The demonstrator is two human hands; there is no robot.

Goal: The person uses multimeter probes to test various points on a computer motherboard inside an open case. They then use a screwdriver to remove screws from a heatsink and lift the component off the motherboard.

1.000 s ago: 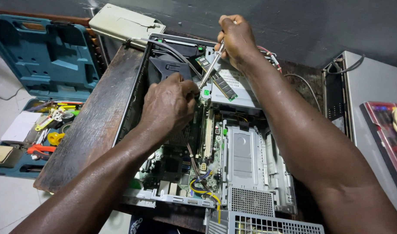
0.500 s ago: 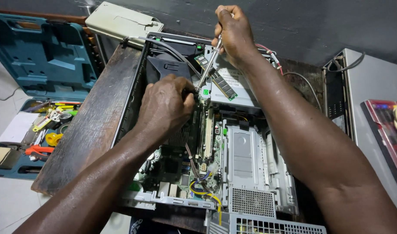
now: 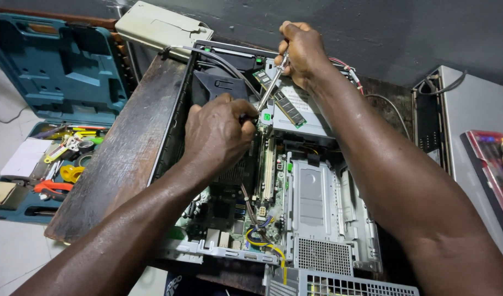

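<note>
Screwdriver point(image 3: 270, 87) gripped by the right hand point(image 3: 301, 52) at the far end — left hand point(image 3: 218, 134) curled closed over the motherboard point(image 3: 238, 192), nothing visibly held.

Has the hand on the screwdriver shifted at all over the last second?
No. The right hand still grips the screwdriver above the loose memory stick.

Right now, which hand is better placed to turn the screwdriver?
Right. The right hand grips the top of the screwdriver; the left hand rests low by its tip inside the open computer case.
</note>
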